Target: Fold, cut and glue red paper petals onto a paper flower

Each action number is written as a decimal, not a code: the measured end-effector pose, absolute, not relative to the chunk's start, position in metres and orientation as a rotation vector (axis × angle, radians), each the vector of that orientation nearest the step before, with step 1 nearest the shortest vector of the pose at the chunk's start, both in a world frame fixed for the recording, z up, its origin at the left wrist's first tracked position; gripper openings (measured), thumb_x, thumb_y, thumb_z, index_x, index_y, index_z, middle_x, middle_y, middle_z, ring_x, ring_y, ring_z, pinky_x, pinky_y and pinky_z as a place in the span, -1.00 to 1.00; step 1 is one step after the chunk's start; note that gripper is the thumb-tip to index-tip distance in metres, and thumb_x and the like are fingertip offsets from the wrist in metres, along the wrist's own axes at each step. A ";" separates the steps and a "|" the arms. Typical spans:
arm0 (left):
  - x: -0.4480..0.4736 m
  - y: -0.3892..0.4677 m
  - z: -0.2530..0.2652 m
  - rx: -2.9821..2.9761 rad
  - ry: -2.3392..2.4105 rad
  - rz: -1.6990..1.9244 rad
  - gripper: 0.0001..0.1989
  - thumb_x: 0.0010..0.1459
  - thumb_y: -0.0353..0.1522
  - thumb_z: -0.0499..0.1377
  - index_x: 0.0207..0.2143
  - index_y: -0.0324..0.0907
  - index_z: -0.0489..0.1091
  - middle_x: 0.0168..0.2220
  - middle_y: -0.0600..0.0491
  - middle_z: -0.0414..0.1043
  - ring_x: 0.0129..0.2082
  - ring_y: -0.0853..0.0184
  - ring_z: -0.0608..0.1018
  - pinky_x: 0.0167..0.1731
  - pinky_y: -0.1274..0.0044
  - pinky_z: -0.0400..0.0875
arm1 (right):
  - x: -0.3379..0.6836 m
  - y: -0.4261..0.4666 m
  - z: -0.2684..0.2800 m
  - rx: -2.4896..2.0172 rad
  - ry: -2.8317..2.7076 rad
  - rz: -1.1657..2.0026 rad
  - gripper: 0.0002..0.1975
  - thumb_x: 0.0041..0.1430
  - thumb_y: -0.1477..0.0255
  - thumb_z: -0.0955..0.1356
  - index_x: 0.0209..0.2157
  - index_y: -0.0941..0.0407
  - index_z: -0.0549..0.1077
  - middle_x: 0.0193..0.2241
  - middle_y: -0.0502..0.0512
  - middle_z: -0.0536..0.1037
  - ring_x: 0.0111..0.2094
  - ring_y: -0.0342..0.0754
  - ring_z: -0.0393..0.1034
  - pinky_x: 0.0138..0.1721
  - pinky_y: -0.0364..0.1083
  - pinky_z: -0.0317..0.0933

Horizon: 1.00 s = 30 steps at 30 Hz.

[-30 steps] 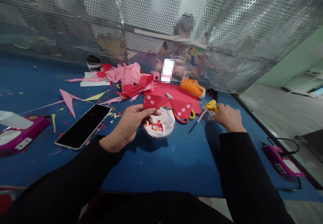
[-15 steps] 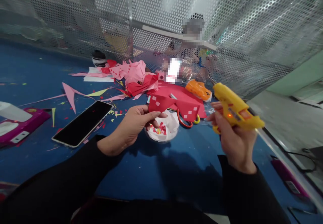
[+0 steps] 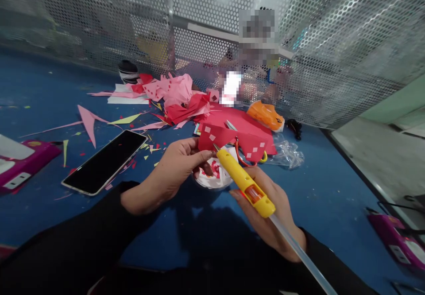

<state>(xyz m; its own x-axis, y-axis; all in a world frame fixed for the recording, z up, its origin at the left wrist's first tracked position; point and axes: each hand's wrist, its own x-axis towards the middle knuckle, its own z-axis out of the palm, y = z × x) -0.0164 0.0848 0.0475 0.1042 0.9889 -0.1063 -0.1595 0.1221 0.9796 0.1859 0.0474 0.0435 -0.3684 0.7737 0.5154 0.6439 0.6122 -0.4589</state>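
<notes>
My left hand [image 3: 177, 168] pinches the left end of a red paper strip [image 3: 229, 137] that bears small pale pink squares. Wrapped in my right hand [image 3: 272, 211] is a yellow glue gun [image 3: 244, 180], a long clear glue stick [image 3: 302, 255] coming out of its back. Its metal nozzle is at the strip's left part, beside my left fingertips; I cannot tell whether it touches. Below the strip, a bowl lined with white paper [image 3: 212, 181] holds small red and pale scraps. Scissors [image 3: 241, 153] with red and yellow handles lie partly hidden behind the strip.
A black phone [image 3: 106, 162] lies at left, near a purple-and-white power strip [image 3: 29, 164]. Crumpled pink paper [image 3: 175, 89], red sheets [image 3: 255, 124], an orange packet [image 3: 265, 115] and clear plastic [image 3: 288, 153] sit farther back. Behind a perforated metal screen [image 3: 206, 16] is another person.
My right hand has brought the glue gun left and down from the right side, turning its nozzle toward the strip. My left hand keeps its pinch on the strip.
</notes>
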 end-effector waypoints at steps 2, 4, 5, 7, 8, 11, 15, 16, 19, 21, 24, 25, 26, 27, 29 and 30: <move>-0.016 0.084 0.049 1.055 1.071 1.129 -0.81 -0.02 -0.28 0.35 -0.49 -0.20 0.45 -0.63 0.08 0.48 -0.67 0.44 0.42 -0.67 0.63 0.19 | 0.185 0.047 0.043 -1.113 -2.132 0.211 -0.90 0.29 0.32 0.32 -0.23 0.05 0.35 -0.42 0.00 0.56 -0.52 -0.10 0.47 -0.53 -0.14 0.27; -0.015 0.084 0.049 1.045 1.078 1.137 -0.81 -0.03 -0.28 0.35 -0.46 -0.21 0.47 -0.63 0.08 0.49 -0.67 0.44 0.42 -0.66 0.62 0.18 | 0.186 0.047 0.043 -1.115 -2.142 0.198 -0.89 0.30 0.32 0.32 -0.20 0.05 0.35 -0.41 0.01 0.57 -0.50 -0.09 0.49 -0.52 -0.14 0.28; -0.015 0.084 0.049 1.034 1.085 1.146 -0.81 -0.03 -0.28 0.35 -0.44 -0.21 0.48 -0.63 0.08 0.48 -0.67 0.44 0.42 -0.66 0.62 0.18 | 0.186 0.047 0.043 -1.115 -2.144 0.193 -0.89 0.30 0.32 0.32 -0.19 0.05 0.35 -0.40 0.01 0.57 -0.50 -0.09 0.49 -0.52 -0.14 0.28; -0.015 0.085 0.049 1.011 1.099 1.170 -0.82 -0.03 -0.29 0.35 -0.42 -0.21 0.49 -0.64 0.09 0.47 -0.68 0.43 0.42 -0.66 0.61 0.16 | 0.186 0.046 0.043 -1.120 -2.151 0.197 -0.89 0.31 0.32 0.32 -0.21 0.05 0.35 -0.40 0.01 0.57 -0.51 -0.09 0.48 -0.53 -0.13 0.26; -0.014 0.085 0.048 1.003 1.103 1.178 -0.83 -0.02 -0.30 0.35 -0.41 -0.21 0.49 -0.65 0.10 0.46 -0.68 0.43 0.41 -0.66 0.61 0.14 | 0.187 0.046 0.043 -1.126 -2.150 0.201 -0.90 0.31 0.32 0.31 -0.22 0.05 0.36 -0.41 0.01 0.57 -0.52 -0.10 0.47 -0.54 -0.14 0.25; -0.014 0.086 0.048 0.992 1.101 1.180 -0.83 -0.02 -0.31 0.35 -0.40 -0.22 0.49 -0.66 0.10 0.44 -0.68 0.43 0.41 -0.67 0.61 0.12 | 0.187 0.046 0.043 -1.133 -2.142 0.198 -0.87 0.32 0.31 0.30 -0.28 0.06 0.35 -0.43 0.02 0.55 -0.55 -0.11 0.45 -0.56 -0.14 0.22; -0.013 0.085 0.048 0.981 1.098 1.178 -0.82 -0.02 -0.31 0.36 -0.40 -0.22 0.49 -0.65 0.10 0.45 -0.68 0.44 0.41 -0.66 0.61 0.14 | 0.187 0.046 0.042 -1.150 -2.148 0.200 -0.86 0.32 0.30 0.31 -0.27 0.07 0.36 -0.44 0.01 0.55 -0.56 -0.12 0.43 -0.56 -0.14 0.21; -0.013 0.085 0.048 0.980 1.099 1.181 -0.82 -0.03 -0.31 0.36 -0.40 -0.23 0.49 -0.64 0.10 0.46 -0.68 0.44 0.41 -0.65 0.61 0.15 | 0.187 0.046 0.042 -1.157 -2.146 0.204 -0.86 0.32 0.30 0.31 -0.28 0.07 0.36 -0.44 0.01 0.55 -0.56 -0.12 0.43 -0.56 -0.14 0.21; -0.014 0.085 0.048 0.983 1.102 1.185 -0.81 -0.04 -0.31 0.36 -0.39 -0.22 0.50 -0.63 0.10 0.47 -0.68 0.44 0.41 -0.64 0.61 0.17 | 0.186 0.046 0.041 -1.167 -2.137 0.201 -0.86 0.31 0.29 0.32 -0.29 0.06 0.36 -0.46 -0.01 0.53 -0.57 -0.13 0.41 -0.57 -0.14 0.18; -0.014 0.085 0.047 0.991 1.098 1.180 -0.81 -0.04 -0.31 0.36 -0.38 -0.22 0.51 -0.63 0.11 0.46 -0.68 0.44 0.41 -0.64 0.60 0.16 | 0.186 0.046 0.041 -1.158 -2.137 0.189 -0.86 0.31 0.29 0.32 -0.30 0.05 0.35 -0.47 -0.02 0.52 -0.58 -0.13 0.40 -0.57 -0.14 0.18; -0.014 0.085 0.048 1.002 1.092 1.179 -0.81 -0.03 -0.31 0.35 -0.36 -0.22 0.52 -0.62 0.10 0.46 -0.67 0.44 0.41 -0.64 0.60 0.15 | 0.187 0.045 0.040 -1.153 -2.138 0.171 -0.84 0.33 0.27 0.31 -0.30 0.05 0.34 -0.47 -0.02 0.51 -0.57 -0.13 0.40 -0.57 -0.14 0.18; -0.014 0.085 0.048 1.005 1.091 1.179 -0.82 -0.03 -0.31 0.35 -0.37 -0.22 0.52 -0.62 0.10 0.46 -0.67 0.44 0.41 -0.64 0.60 0.14 | 0.187 0.045 0.040 -1.156 -2.139 0.166 -0.84 0.33 0.27 0.30 -0.30 0.05 0.34 -0.47 -0.02 0.51 -0.57 -0.12 0.41 -0.57 -0.14 0.19; -0.014 0.084 0.048 1.006 1.091 1.179 -0.82 -0.03 -0.31 0.35 -0.37 -0.22 0.52 -0.62 0.10 0.46 -0.66 0.44 0.41 -0.64 0.60 0.14 | 0.187 0.045 0.040 -1.157 -2.141 0.159 -0.83 0.34 0.27 0.30 -0.30 0.05 0.33 -0.47 -0.03 0.51 -0.57 -0.12 0.41 -0.57 -0.14 0.19; -0.014 0.084 0.048 1.005 1.091 1.180 -0.82 -0.03 -0.31 0.35 -0.37 -0.22 0.52 -0.61 0.10 0.47 -0.66 0.44 0.41 -0.64 0.60 0.14 | 0.187 0.045 0.041 -1.156 -2.144 0.154 -0.83 0.35 0.27 0.29 -0.29 0.05 0.33 -0.47 -0.03 0.51 -0.57 -0.13 0.41 -0.57 -0.13 0.20; -0.013 0.084 0.048 1.002 1.085 1.179 -0.82 -0.03 -0.31 0.35 -0.37 -0.22 0.52 -0.60 0.09 0.47 -0.65 0.44 0.41 -0.63 0.60 0.16 | 0.187 0.045 0.041 -1.147 -2.147 0.145 -0.83 0.35 0.27 0.29 -0.29 0.05 0.33 -0.47 -0.03 0.50 -0.57 -0.13 0.40 -0.57 -0.14 0.20; -0.013 0.084 0.048 1.000 1.081 1.179 -0.81 -0.03 -0.31 0.35 -0.37 -0.23 0.52 -0.59 0.09 0.48 -0.65 0.44 0.41 -0.63 0.60 0.16 | 0.187 0.046 0.041 -1.145 -2.148 0.143 -0.83 0.35 0.28 0.29 -0.30 0.05 0.33 -0.47 -0.03 0.50 -0.58 -0.13 0.40 -0.57 -0.14 0.20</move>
<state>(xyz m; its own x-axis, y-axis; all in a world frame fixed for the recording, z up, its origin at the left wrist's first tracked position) -0.0132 0.0837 0.0482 0.0573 0.9922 -0.1107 -0.1960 0.1199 0.9733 0.1865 0.0455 0.0412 -0.3742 0.7669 0.5214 0.6912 0.6055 -0.3945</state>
